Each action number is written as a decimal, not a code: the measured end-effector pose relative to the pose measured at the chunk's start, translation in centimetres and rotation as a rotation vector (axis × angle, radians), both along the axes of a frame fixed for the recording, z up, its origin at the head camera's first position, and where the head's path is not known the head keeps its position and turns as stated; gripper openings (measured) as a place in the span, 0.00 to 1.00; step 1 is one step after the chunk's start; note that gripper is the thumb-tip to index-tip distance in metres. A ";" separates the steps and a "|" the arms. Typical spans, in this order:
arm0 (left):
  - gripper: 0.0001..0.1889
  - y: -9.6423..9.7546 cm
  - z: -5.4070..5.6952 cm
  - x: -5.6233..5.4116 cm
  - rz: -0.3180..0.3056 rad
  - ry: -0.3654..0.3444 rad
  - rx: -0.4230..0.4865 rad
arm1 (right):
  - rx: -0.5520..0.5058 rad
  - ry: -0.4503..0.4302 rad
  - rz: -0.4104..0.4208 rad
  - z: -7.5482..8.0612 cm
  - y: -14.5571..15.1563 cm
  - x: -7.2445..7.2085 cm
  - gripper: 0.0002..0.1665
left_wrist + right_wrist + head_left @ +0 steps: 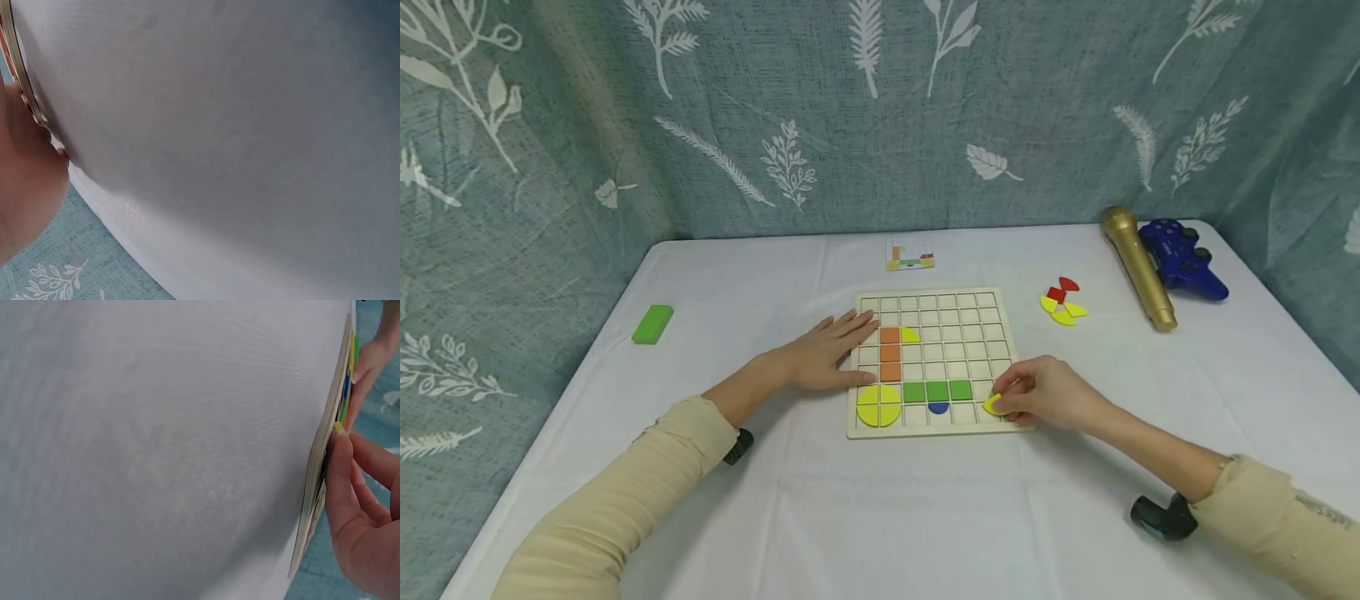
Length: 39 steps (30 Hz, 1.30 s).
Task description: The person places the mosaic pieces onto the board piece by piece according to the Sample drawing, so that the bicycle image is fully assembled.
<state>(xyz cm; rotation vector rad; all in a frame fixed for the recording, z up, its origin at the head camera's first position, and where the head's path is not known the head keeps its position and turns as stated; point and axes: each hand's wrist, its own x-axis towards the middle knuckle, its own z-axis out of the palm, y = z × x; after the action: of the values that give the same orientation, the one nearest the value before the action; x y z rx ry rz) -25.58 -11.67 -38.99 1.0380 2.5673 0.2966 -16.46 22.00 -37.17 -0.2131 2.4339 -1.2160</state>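
Note:
A square wooden grid board (955,316) lies on the table. Across its left edge my left hand (827,354) rests with fingers straight. My right hand (1051,395) pinches a yellow quarter-circle piece (992,405) over the board's lower right corner; the fingers hide part of it. In the right wrist view only a bit of the yellow piece (339,427) shows at the fingertips. On the board are a column of orange squares (890,353), a yellow quarter piece (910,335), a yellow circle of quarters (878,406), a row of green squares (937,391) and a blue half-circle (938,408).
Loose yellow pieces (1063,317) and red pieces (1057,295) lie right of the board. A pattern card (910,254) sits behind it. Far right are a gold microphone (1138,267) and a blue game controller (1180,258). A green block (652,323) stands at the left.

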 end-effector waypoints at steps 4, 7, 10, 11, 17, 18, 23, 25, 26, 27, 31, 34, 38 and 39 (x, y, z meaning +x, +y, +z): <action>0.46 0.0 0.0 0.1 0.003 -0.003 0.005 | 0.015 0.004 -0.001 0.1 0.0 0.0 0.10; 0.45 0.0 0.0 0.1 0.006 -0.005 -0.001 | 0.028 0.036 0.015 0.1 0.0 0.0 0.09; 0.46 0.0 0.0 0.1 0.006 -0.005 -0.005 | 0.034 0.057 0.032 0.0 -0.1 0.0 0.09; 0.46 0.0 0.0 0.1 0.006 -0.006 -0.004 | 0.032 0.057 0.033 0.0 -0.1 0.0 0.09; 0.46 0.1 0.1 0.1 0.006 -0.003 0.004 | 0.011 0.045 0.055 0.1 0.0 0.0 0.08; 0.46 0.1 0.1 0.1 0.007 -0.002 0.005 | 0.008 0.044 0.060 0.2 0.1 -0.1 0.09; 0.46 0.1 0.2 0.1 0.012 -0.001 0.000 | -0.019 0.021 0.070 0.1 0.3 -0.2 0.10; 0.46 0.1 0.2 0.1 0.012 0.000 -0.002 | -0.028 0.004 0.061 0.0 0.4 -0.2 0.11; 0.46 0.1 0.2 0.1 0.012 0.001 -0.003 | -0.032 -0.005 0.055 0.0 0.4 -0.2 0.11; 0.46 0.1 0.2 0.2 0.010 0.002 -0.001 | -0.035 -0.013 0.049 0.0 0.4 -0.2 0.11; 0.46 0.1 0.2 0.2 0.015 0.000 -0.009 | -0.058 -0.042 0.040 0.1 0.6 -0.1 0.13; 0.46 0.1 0.1 0.1 0.024 -0.005 -0.021 | -0.105 -0.081 0.074 0.3 0.8 0.0 0.17; 0.46 0.1 0.0 0.1 0.026 -0.006 -0.023 | -0.198 -0.155 0.164 0.5 0.9 0.3 0.24; 0.46 0.1 0.0 0.0 0.024 -0.005 -0.021 | -0.215 -0.171 0.183 0.5 0.9 0.3 0.25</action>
<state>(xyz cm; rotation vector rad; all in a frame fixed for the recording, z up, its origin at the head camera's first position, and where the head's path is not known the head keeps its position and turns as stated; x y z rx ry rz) -25.54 -11.55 -38.99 0.9987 2.5750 0.2780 -16.12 22.95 -36.70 -0.3694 2.0889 -1.3520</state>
